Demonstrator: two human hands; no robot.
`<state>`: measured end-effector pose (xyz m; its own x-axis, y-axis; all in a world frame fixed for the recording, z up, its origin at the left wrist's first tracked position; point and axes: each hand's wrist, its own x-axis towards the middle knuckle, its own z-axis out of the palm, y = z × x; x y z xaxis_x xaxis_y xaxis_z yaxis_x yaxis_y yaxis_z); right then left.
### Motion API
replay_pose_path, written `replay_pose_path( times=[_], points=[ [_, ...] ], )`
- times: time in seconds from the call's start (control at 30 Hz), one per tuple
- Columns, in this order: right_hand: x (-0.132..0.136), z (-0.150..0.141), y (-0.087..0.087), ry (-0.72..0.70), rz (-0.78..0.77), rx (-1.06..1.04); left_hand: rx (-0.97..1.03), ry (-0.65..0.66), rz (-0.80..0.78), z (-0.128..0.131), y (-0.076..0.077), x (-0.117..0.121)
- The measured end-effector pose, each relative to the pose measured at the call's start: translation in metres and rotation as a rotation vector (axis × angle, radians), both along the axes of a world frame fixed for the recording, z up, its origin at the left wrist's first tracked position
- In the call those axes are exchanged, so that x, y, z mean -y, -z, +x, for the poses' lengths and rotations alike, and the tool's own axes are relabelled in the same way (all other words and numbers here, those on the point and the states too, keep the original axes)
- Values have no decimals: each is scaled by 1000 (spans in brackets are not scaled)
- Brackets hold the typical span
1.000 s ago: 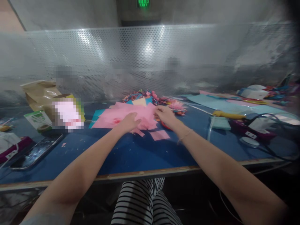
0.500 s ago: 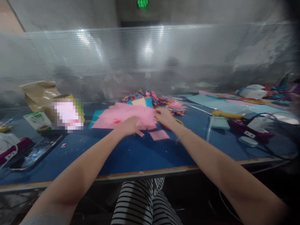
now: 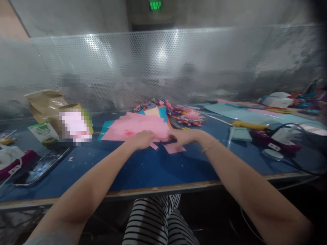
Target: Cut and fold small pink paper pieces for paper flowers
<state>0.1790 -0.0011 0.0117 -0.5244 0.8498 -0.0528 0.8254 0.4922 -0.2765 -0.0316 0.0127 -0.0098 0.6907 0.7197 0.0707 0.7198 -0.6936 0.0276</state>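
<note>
Pink paper sheets [image 3: 133,123] lie in a loose, overlapping pile on the blue table, with red marks near the front. My left hand [image 3: 144,139] is closed at the pile's near edge, its fingertips mostly hidden; a narrow pink strip [image 3: 153,146] sticks out beside it. At the right front corner, my right hand [image 3: 185,136] has its fingers curled around the edge of the pink paper, somewhat blurred. Just under that hand is a small pink paper piece [image 3: 173,148]. Blue sheets [image 3: 104,128] and a cream sheet [image 3: 152,111] show from beneath and behind the pile.
Colourful paper fringe decorations [image 3: 190,117] sit behind the pile. To the left are a phone [image 3: 42,166], a brown paper bag [image 3: 46,103] and a green-white box [image 3: 43,132]. On the right lie a yellow-handled tool [image 3: 249,125], a purple power strip [image 3: 276,144] with cables, and pale blue sheets [image 3: 230,111].
My right hand has shifted slightly right and nearer, its wrist now bent, over the small pink piece. The raised near edge of the pink paper looks flatter. My left hand moved a little nearer.
</note>
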Motion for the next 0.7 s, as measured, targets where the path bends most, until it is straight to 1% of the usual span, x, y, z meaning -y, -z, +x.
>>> replay_pose_path(
  times=[0.1,0.2,0.27,0.3,0.37,0.43,0.5,0.6,0.7],
  points=[
    [6,-2,-6,-72,-205,28,-15,-62,5,-2,1,-2],
    [8,-6,-10,-67,-264,61,-5,-103,19,-5,2,-5],
    [9,-8,-10,-96,-298,74,0,-104,26,-6,3,-6],
    [9,-8,-10,-115,-304,79,2,-102,29,-7,3,-7],
    [9,-8,-10,-128,-260,89,4,-96,37,-7,4,-7],
    [9,-7,-10,-104,-174,92,7,-90,49,-7,5,-7],
    [10,-7,-11,-66,-122,90,7,-84,54,-7,6,-8],
    [11,-7,-14,-53,-152,115,15,-73,47,-7,5,-7],
    [13,-8,-17,-74,-237,142,27,-68,34,-6,3,-6]
  ],
)
